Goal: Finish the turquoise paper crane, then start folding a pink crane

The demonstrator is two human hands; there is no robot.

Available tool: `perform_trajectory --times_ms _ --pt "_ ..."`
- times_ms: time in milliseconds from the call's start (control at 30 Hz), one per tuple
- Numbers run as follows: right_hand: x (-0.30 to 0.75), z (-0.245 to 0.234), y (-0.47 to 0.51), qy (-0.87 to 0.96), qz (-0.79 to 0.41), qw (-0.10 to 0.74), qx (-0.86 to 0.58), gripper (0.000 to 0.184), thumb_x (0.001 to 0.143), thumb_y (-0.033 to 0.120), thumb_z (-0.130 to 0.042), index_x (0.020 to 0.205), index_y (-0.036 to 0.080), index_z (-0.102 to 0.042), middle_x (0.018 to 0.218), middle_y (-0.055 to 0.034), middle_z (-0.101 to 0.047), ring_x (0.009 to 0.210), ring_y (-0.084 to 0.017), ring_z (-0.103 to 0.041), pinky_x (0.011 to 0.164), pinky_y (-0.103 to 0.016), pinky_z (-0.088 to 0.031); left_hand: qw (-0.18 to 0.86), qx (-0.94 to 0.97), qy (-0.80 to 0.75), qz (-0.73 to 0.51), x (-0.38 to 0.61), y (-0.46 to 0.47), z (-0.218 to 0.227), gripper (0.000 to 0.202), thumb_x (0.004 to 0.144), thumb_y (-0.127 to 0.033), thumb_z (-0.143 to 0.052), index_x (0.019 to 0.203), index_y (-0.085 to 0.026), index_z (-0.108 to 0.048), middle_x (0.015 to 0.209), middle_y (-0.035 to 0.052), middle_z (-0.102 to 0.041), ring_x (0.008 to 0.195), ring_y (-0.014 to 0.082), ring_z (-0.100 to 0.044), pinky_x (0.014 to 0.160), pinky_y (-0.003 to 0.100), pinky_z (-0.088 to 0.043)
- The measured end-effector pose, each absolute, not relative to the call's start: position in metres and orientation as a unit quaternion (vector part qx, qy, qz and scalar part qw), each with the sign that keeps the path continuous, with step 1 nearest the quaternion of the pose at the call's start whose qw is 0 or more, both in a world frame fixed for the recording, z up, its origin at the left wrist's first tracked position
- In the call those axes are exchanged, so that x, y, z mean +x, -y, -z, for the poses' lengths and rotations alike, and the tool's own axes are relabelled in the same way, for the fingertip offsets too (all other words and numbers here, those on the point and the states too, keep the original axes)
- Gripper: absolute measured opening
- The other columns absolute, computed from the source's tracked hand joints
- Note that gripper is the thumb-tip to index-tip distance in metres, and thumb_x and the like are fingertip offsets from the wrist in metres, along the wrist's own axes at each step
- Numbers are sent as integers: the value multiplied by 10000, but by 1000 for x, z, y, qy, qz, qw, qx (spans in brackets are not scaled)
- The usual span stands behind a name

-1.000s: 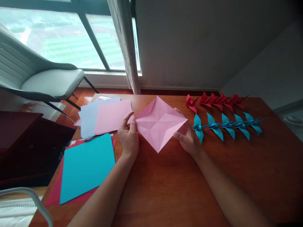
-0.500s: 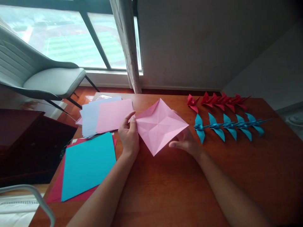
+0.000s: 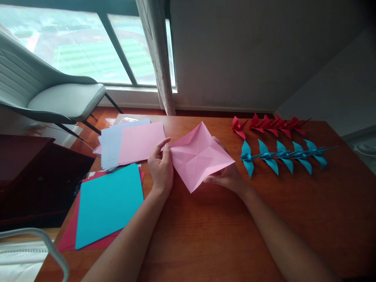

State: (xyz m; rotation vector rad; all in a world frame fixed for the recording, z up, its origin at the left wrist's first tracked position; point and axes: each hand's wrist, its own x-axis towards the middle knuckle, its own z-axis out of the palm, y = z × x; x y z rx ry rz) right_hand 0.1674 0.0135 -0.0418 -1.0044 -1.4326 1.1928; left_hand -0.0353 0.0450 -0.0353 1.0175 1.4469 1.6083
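Note:
A creased square of pink origami paper (image 3: 199, 156) is held above the table, one corner toward me and its folds meeting at the middle. My left hand (image 3: 161, 166) pinches its left corner between thumb and fingers. Around the right side, my right hand (image 3: 227, 176) grips the sheet, with the thumb at the lower right edge and the fingers partly hidden behind the paper. The edge near that thumb bends inward.
On the wooden table (image 3: 211, 235), pink sheets (image 3: 141, 143) overlap pale lilac sheets (image 3: 110, 147) at left. Nearer lie blue sheets (image 3: 110, 207) over red sheets (image 3: 69, 235). Rows of red paper cranes (image 3: 264, 124) and blue paper cranes (image 3: 283, 154) stand at right. A chair (image 3: 67, 100) is beyond.
My right thumb has moved left along the paper's lower right edge, and that edge now bends inward. The top corner has shifted slightly right. My left hand keeps its hold.

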Motion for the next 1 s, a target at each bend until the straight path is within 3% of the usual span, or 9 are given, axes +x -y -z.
perform_trajectory --times_ms 167,400,700,1000 --pt "167 47 -13 609 -449 506 -414 1070 609 411 -930 1527 328 -387 1527 -89 -497 1428 -294 -454 1183 -469 -406 369 403 -564 -620 -36 -45 37 304 885 -374 -645 1110 -205 -761 773 -1 -631 612 98 -450 530 198 -344" --pt "169 50 -15 616 -406 519 -431 945 657 408 -909 1485 361 -456 1534 -64 -496 1420 -290 -459 1191 -500 -384 377 407 -559 -616 -36 -45 39 302 889 -376 -640 1107 -205 -761 793 7 -636 617 99 -442 530 201 -332" --pt "169 45 -17 659 -353 497 -440 708 724 446 -857 1373 355 -587 1276 -63 -627 1178 -277 -591 973 -438 -540 378 415 -557 -612 -36 -45 38 299 888 -372 -636 1105 -209 -762 788 8 -636 607 98 -447 519 198 -344" --pt "169 41 -18 610 -390 513 -461 620 733 438 -852 1304 322 -641 1228 -57 -655 1138 -263 -616 968 -416 -540 382 431 -550 -605 -36 -45 37 319 908 -388 -626 1144 -211 -748 827 14 -652 622 102 -460 535 209 -353"
